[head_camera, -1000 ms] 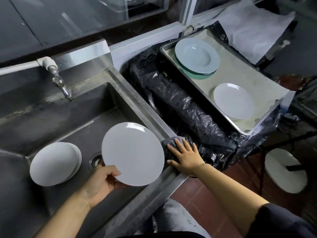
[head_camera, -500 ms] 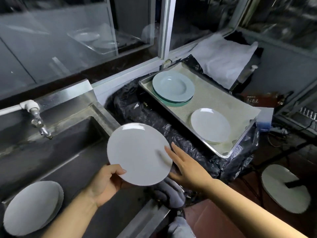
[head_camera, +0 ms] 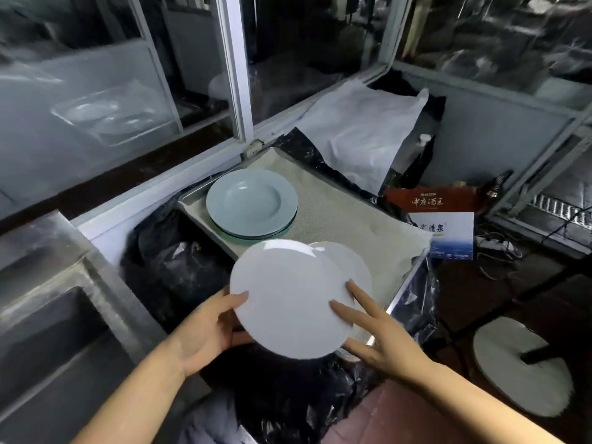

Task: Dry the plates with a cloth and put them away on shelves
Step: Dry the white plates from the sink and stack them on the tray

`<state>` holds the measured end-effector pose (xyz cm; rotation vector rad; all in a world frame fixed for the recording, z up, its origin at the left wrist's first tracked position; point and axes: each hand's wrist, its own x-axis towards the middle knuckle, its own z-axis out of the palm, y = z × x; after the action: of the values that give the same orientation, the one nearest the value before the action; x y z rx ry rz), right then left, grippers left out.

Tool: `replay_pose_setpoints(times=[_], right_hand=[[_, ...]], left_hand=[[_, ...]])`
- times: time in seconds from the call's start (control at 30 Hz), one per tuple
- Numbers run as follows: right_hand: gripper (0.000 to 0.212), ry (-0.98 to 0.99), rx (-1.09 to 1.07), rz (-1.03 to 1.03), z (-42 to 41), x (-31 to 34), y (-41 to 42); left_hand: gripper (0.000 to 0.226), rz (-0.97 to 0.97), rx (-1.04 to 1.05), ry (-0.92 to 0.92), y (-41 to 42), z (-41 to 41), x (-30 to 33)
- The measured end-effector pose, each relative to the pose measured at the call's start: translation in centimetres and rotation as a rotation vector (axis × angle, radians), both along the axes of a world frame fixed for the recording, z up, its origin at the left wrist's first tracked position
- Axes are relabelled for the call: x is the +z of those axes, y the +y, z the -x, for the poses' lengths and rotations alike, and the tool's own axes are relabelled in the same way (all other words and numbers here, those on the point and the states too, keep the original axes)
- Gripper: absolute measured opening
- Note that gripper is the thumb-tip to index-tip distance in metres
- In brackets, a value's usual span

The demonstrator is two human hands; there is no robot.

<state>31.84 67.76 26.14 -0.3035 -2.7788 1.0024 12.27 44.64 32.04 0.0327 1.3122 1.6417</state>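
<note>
Now the left hand (head_camera: 205,331) grips the white plate (head_camera: 288,299) by its near-left rim, thumb on top, above the tray (head_camera: 400,245); the right hand (head_camera: 374,331) rests straight, spread fingers on its right edge.

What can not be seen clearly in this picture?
- White plate on the tray, head view: mostly hidden behind the held plate.
- Left hand: fingers under the held plate are hidden.
- Sink: cut off by the left edge.
- Plates under the blue plate: count unclear, only rims show.
</note>
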Motion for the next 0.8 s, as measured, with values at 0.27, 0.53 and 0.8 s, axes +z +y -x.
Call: replay_pose_setpoints(times=[0.27, 0.53, 0.8], right_hand=[[0.076, -0.111, -0.034, 0.074, -0.1, -2.1, 8.4], [0.073, -0.278, 0.018, 0.135, 2.1, -6.0, 11.5], [0.089, -0.378, -0.004, 0.136, 3.6, -7.8, 11.9]], left_hand=[[0.049, 0.232, -0.252, 0.166, 9.4, 3.0, -3.0], [0.079, 0.400, -0.367, 0.249, 14.1, 4.7, -6.7], [0.074, 0.613, -0.590, 0.637, 16.0, 4.8, -7.6]])
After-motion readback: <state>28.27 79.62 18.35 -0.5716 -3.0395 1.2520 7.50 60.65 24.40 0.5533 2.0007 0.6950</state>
